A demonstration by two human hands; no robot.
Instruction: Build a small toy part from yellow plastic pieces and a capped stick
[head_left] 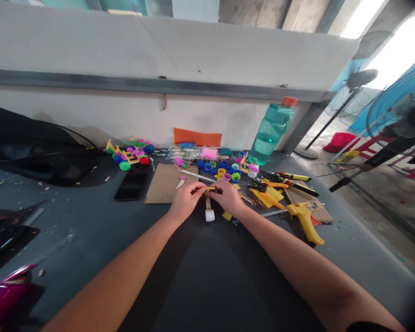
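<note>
Forearms reach from the near edge across the dark table (90,230). Behind the hands lie a cardboard sheet (166,183), a black phone (133,183), a teal bottle (271,133), a yellow glue gun (306,219) and scattered coloured caps (224,168). Left hand (185,200) and right hand (228,196) meet at mid-table, fingers pinched on a small stick assembly (208,199) with a white cap (210,215) at its near end. It is judged light, thin and easily snapped; best gripped by the wooden stem, not the cap.

Teal water bottle (271,132), yellow glue gun (306,218), black phone (133,183), bottle caps (224,168).
</note>
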